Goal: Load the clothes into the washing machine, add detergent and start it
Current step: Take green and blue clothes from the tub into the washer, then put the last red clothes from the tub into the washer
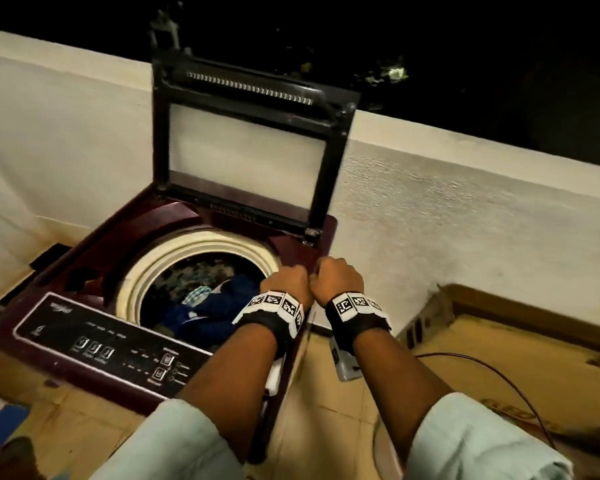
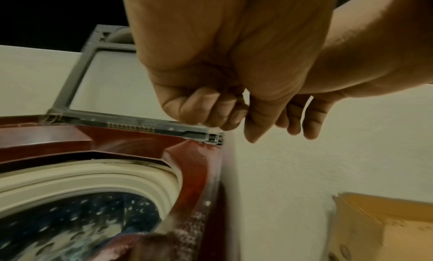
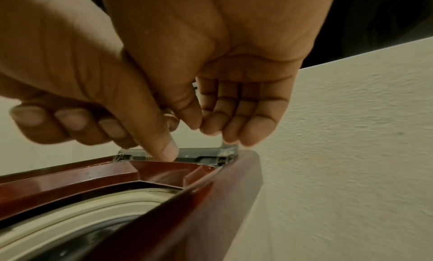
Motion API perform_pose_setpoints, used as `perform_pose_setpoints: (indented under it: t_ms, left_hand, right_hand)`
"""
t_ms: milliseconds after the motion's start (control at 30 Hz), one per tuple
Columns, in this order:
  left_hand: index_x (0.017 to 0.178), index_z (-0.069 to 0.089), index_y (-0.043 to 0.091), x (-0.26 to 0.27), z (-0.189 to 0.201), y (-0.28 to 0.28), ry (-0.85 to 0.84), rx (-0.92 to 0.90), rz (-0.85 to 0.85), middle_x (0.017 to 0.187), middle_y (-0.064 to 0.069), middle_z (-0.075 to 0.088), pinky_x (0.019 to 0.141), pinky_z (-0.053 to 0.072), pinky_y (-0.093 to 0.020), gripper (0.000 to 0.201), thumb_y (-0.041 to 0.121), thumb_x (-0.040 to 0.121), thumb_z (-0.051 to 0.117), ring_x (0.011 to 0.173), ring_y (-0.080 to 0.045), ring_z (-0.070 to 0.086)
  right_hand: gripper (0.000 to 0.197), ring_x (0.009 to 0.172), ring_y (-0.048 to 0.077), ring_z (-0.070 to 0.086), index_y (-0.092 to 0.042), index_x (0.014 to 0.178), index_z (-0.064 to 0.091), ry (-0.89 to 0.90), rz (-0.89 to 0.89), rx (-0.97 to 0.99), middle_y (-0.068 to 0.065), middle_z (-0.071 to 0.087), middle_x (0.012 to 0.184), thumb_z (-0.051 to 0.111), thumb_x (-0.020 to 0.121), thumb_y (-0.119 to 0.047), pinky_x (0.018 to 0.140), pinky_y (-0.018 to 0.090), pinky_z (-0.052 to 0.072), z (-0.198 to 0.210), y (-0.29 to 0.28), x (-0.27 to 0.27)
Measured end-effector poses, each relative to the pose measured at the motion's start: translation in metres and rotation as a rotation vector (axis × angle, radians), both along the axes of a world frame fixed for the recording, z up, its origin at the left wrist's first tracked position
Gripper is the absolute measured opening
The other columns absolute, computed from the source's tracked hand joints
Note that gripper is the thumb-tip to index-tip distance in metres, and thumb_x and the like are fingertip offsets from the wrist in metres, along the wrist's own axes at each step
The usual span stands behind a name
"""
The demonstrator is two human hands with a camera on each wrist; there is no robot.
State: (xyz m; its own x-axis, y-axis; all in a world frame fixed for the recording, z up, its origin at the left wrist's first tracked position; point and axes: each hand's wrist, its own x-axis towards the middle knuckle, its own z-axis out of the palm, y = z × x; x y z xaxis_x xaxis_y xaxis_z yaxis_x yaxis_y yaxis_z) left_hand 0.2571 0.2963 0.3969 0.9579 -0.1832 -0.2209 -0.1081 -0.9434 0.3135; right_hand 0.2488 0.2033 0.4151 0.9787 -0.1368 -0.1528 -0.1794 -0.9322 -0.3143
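A maroon top-loading washing machine [image 1: 101,244] stands with its dark-framed lid [image 1: 246,147] raised upright. Blue and checked clothes [image 1: 215,303] lie in the drum, inside the cream ring [image 1: 187,247]. My left hand [image 1: 288,278] and right hand [image 1: 336,275] meet over the machine's right rear corner, just in front of the lid hinge. The left hand [image 2: 222,115] has its fingers curled into the palm and its thumb pointing down. The right hand [image 3: 211,124] holds its thumb against its bent fingertips. Nothing shows in either hand. White powder specks [image 2: 199,220] dot the machine's right rim.
The control panel [image 1: 101,341] runs along the machine's near edge. A textured white wall [image 1: 465,220] stands right behind the machine and to its right. An open cardboard box [image 1: 516,341] sits on the floor at the right, with a thin cable [image 1: 499,368] looping over it.
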Motion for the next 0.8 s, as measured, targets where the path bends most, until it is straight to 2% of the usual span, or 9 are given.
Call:
perform_pose_setpoints:
  t_ms: [200, 367, 433, 500, 700, 767, 800]
  left_hand:
    - [0.112, 0.058, 0.012, -0.053, -0.016, -0.087, 0.062, 0.044, -0.170, 0.118, -0.013, 0.062, 0.082, 0.047, -0.038, 0.027, 0.027, 0.092, 0.047, 0.106, -0.035, 0.060]
    - [0.105, 0.061, 0.015, -0.128, -0.048, -0.163, 0.173, 0.080, -0.303, 0.110, -0.011, 0.066, 0.074, 0.046, -0.034, 0.027, 0.030, 0.090, 0.044, 0.099, -0.033, 0.063]
    - [0.110, 0.063, 0.021, -0.157, -0.059, -0.193, 0.199, 0.079, -0.356, 0.112, -0.009, 0.068, 0.078, 0.051, -0.035, 0.031, 0.032, 0.088, 0.044, 0.100, -0.032, 0.064]
    - [0.110, 0.062, 0.019, -0.181, -0.067, -0.218, 0.228, 0.088, -0.371, 0.115, -0.010, 0.066, 0.084, 0.051, -0.037, 0.029, 0.031, 0.089, 0.045, 0.105, -0.032, 0.063]
    - [0.106, 0.058, 0.014, -0.224, -0.107, -0.261, 0.338, 0.149, -0.440, 0.113, -0.012, 0.063, 0.077, 0.046, -0.035, 0.030, 0.036, 0.092, 0.044, 0.100, -0.033, 0.062]
    - [0.108, 0.057, 0.014, -0.225, -0.124, -0.272, 0.368, 0.185, -0.468, 0.113, -0.011, 0.063, 0.076, 0.045, -0.035, 0.030, 0.036, 0.092, 0.045, 0.100, -0.033, 0.062]
    - [0.109, 0.057, 0.014, -0.225, -0.136, -0.281, 0.393, 0.204, -0.494, 0.114, -0.011, 0.063, 0.077, 0.046, -0.035, 0.029, 0.036, 0.093, 0.045, 0.101, -0.033, 0.061]
  right_hand:
    - [0.028, 0.100, 0.038, 0.062, -0.009, 0.104, 0.064, 0.031, -0.164, 0.063, 0.016, 0.066, 0.108, 0.050, 0.088, -0.027, 0.078, 0.036, 0.048, -0.026, -0.085, -0.067]
    - [0.026, 0.099, 0.037, 0.062, -0.009, 0.101, 0.064, 0.127, -0.284, 0.126, 0.016, 0.066, 0.108, 0.051, 0.087, -0.026, 0.077, 0.036, 0.049, -0.056, -0.158, -0.154]
    - [0.026, 0.101, 0.036, 0.062, -0.009, 0.103, 0.064, 0.148, -0.322, 0.134, 0.015, 0.066, 0.109, 0.050, 0.088, -0.026, 0.078, 0.036, 0.048, -0.066, -0.186, -0.187]
    - [0.027, 0.104, 0.036, 0.061, -0.008, 0.106, 0.063, 0.163, -0.366, 0.139, 0.016, 0.064, 0.113, 0.052, 0.089, -0.026, 0.082, 0.037, 0.049, -0.076, -0.209, -0.214]
    - [0.024, 0.096, 0.033, 0.064, -0.011, 0.099, 0.064, 0.278, -0.448, 0.185, 0.013, 0.068, 0.105, 0.049, 0.087, -0.025, 0.081, 0.037, 0.052, -0.117, -0.250, -0.256]
    - [0.025, 0.100, 0.034, 0.063, -0.011, 0.100, 0.064, 0.321, -0.463, 0.193, 0.013, 0.068, 0.106, 0.050, 0.087, -0.027, 0.087, 0.040, 0.051, -0.133, -0.260, -0.262]
    - [0.027, 0.106, 0.034, 0.061, -0.011, 0.106, 0.063, 0.361, -0.473, 0.199, 0.014, 0.067, 0.111, 0.049, 0.088, -0.027, 0.091, 0.041, 0.049, -0.145, -0.267, -0.264]
